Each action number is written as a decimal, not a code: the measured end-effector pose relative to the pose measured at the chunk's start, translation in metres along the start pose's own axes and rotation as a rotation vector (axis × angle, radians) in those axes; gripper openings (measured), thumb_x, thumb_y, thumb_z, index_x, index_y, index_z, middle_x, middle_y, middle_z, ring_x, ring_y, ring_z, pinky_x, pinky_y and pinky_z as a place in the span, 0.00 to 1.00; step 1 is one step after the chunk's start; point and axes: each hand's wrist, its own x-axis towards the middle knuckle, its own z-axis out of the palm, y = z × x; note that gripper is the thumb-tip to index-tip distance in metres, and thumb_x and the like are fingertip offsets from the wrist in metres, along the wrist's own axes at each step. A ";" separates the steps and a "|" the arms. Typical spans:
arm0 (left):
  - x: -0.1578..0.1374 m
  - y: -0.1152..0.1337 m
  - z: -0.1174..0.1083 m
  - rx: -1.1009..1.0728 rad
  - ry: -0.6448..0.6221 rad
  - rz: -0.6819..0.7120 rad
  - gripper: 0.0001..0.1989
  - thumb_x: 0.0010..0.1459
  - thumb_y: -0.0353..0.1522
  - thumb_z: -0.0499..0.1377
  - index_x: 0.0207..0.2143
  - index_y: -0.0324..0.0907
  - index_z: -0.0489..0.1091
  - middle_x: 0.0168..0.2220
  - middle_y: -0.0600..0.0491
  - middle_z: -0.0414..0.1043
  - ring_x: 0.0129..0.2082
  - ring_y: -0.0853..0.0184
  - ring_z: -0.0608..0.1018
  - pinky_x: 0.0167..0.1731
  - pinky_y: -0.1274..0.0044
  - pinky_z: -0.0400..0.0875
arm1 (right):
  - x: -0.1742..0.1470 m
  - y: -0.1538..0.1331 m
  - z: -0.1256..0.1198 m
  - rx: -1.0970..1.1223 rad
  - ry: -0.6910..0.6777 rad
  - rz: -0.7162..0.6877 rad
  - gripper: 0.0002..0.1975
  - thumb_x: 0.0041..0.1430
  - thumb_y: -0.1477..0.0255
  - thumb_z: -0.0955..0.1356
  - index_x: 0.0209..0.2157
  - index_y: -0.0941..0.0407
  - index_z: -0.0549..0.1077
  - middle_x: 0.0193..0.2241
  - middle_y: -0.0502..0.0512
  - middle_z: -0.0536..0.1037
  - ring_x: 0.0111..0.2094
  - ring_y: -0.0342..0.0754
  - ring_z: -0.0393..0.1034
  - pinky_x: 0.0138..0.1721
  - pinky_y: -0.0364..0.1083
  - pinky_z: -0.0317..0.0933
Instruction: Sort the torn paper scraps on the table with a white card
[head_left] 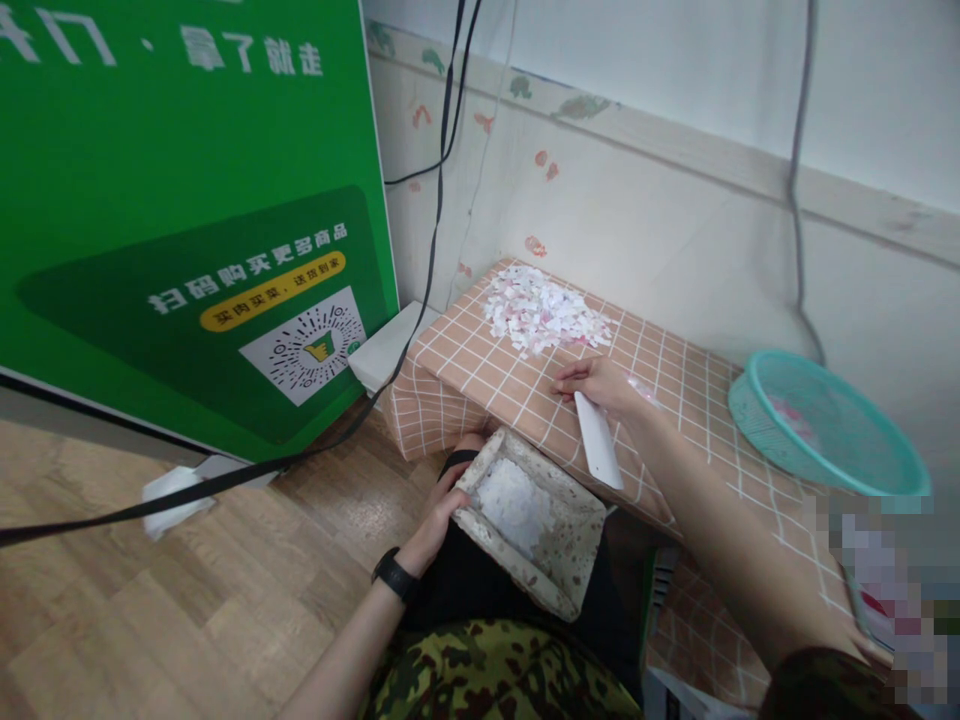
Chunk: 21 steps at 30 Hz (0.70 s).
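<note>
My left hand (441,512) is closed on the near-left rim of a stained, worn rectangular tray (574,555), with the thumb over the edge. The tray tilts over my lap, just below the table's front edge. Inside it lies white, paste-like or powdery stuff (516,502). My right hand (592,383) is over the tablecloth, its fingers curled at the top end of a flat white strip (598,440). The strip slants toward the table edge; what it is exactly I cannot tell. Just beyond that hand spreads a pile of small white and pink paper scraps (544,312).
A checked orange-brown cloth covers the table (469,350). At the right stands a turquoise mesh basket (757,415) with something pink inside. A large green cabinet (187,140) fills the left. A black cable (429,270) hangs in front, and a white wall runs behind.
</note>
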 end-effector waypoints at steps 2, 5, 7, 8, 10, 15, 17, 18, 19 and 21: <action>0.000 0.001 0.000 0.008 0.006 -0.006 0.25 0.46 0.31 0.55 0.50 0.42 0.72 0.48 0.50 0.76 0.50 0.52 0.72 0.49 0.67 0.62 | 0.000 -0.001 0.000 -0.018 0.006 -0.006 0.12 0.39 0.67 0.77 0.26 0.58 0.79 0.27 0.59 0.81 0.25 0.48 0.73 0.26 0.46 0.68; 0.000 0.001 0.000 0.013 0.015 -0.004 0.25 0.46 0.31 0.55 0.50 0.42 0.72 0.49 0.50 0.75 0.50 0.52 0.72 0.49 0.67 0.62 | -0.002 -0.002 0.001 -0.084 0.027 -0.041 0.10 0.42 0.67 0.76 0.26 0.57 0.79 0.25 0.56 0.80 0.26 0.47 0.73 0.27 0.45 0.65; 0.000 0.001 0.000 0.010 0.009 0.003 0.25 0.47 0.30 0.54 0.50 0.42 0.72 0.48 0.50 0.75 0.50 0.52 0.71 0.50 0.67 0.62 | -0.002 -0.001 0.002 -0.105 0.034 -0.071 0.10 0.42 0.66 0.76 0.26 0.56 0.78 0.25 0.54 0.80 0.26 0.46 0.72 0.27 0.44 0.64; 0.000 0.001 0.000 0.009 0.006 0.006 0.24 0.47 0.30 0.54 0.50 0.42 0.72 0.48 0.50 0.75 0.50 0.52 0.71 0.50 0.67 0.62 | -0.002 -0.001 0.002 -0.104 0.031 -0.086 0.10 0.42 0.65 0.76 0.26 0.56 0.78 0.25 0.53 0.80 0.26 0.45 0.71 0.28 0.44 0.64; 0.000 0.000 0.000 0.006 0.001 0.006 0.24 0.48 0.30 0.54 0.49 0.43 0.72 0.48 0.51 0.75 0.50 0.53 0.71 0.50 0.67 0.62 | -0.002 0.000 0.003 -0.093 0.023 -0.121 0.12 0.42 0.64 0.77 0.25 0.56 0.76 0.24 0.51 0.78 0.25 0.44 0.70 0.28 0.44 0.63; -0.001 0.002 0.000 0.014 0.001 -0.005 0.24 0.47 0.30 0.54 0.49 0.43 0.72 0.48 0.51 0.75 0.50 0.52 0.71 0.50 0.67 0.61 | -0.003 0.002 0.005 0.035 0.067 -0.170 0.15 0.46 0.61 0.75 0.28 0.56 0.71 0.25 0.53 0.79 0.27 0.45 0.72 0.28 0.44 0.64; -0.001 0.002 0.000 0.023 0.007 -0.004 0.24 0.47 0.30 0.54 0.49 0.43 0.72 0.47 0.51 0.76 0.50 0.52 0.71 0.50 0.67 0.61 | -0.003 0.003 0.006 0.085 0.061 -0.128 0.16 0.44 0.62 0.76 0.29 0.56 0.72 0.25 0.54 0.79 0.27 0.45 0.73 0.29 0.45 0.65; -0.001 0.003 0.000 0.024 0.010 -0.007 0.24 0.47 0.30 0.54 0.49 0.43 0.72 0.47 0.51 0.76 0.50 0.52 0.71 0.50 0.67 0.61 | -0.003 0.004 0.006 0.097 0.051 -0.105 0.16 0.43 0.63 0.77 0.30 0.57 0.73 0.25 0.55 0.79 0.26 0.46 0.73 0.29 0.45 0.66; -0.001 0.003 0.000 0.024 0.012 -0.012 0.24 0.47 0.30 0.54 0.49 0.43 0.72 0.47 0.51 0.76 0.50 0.53 0.71 0.50 0.67 0.61 | -0.003 0.004 0.006 0.104 0.043 -0.085 0.17 0.43 0.64 0.77 0.31 0.57 0.74 0.26 0.56 0.80 0.26 0.46 0.73 0.29 0.45 0.66; -0.001 0.003 0.000 0.020 0.011 -0.022 0.24 0.47 0.31 0.55 0.49 0.43 0.72 0.48 0.51 0.75 0.50 0.52 0.71 0.50 0.66 0.61 | -0.002 0.006 0.005 0.100 0.040 -0.072 0.17 0.43 0.63 0.77 0.31 0.58 0.75 0.26 0.57 0.80 0.25 0.45 0.72 0.28 0.45 0.66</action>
